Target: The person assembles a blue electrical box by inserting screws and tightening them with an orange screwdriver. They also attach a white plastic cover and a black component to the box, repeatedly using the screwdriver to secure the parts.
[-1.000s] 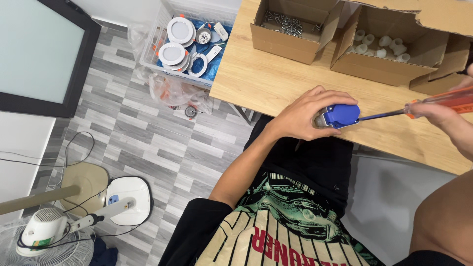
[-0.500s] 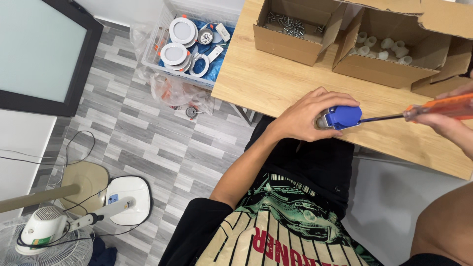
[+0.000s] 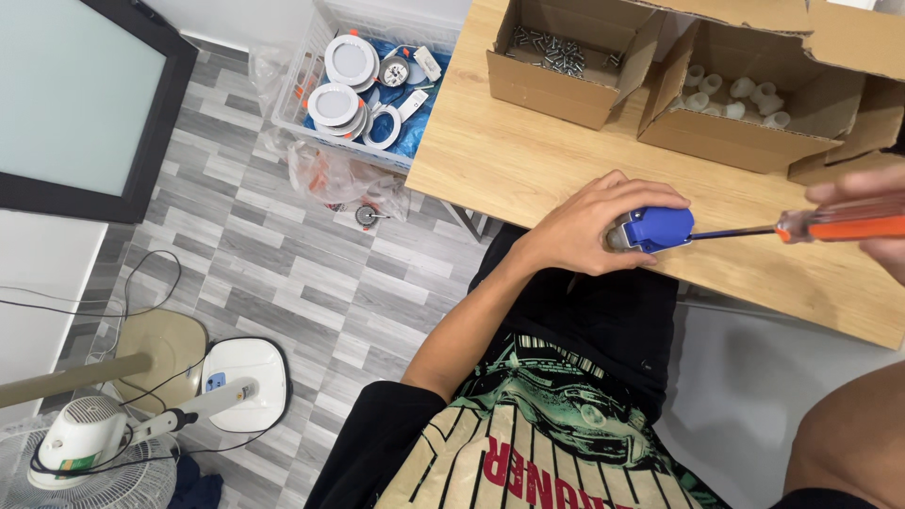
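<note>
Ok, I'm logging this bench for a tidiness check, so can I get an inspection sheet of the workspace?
Surface: light wooden table, mostly bare near its edge.
Job's things: blue part; orange-handled screwdriver with its tip at the part.
Clutter: two open cardboard boxes, one with small metal pieces, one with small white parts.
Hands: left hand grips the blue part; right hand holds the screwdriver.
Cables: black cables on the floor.
Surroundings: crate of round white fittings, floor fan, grey plank floor.
</note>
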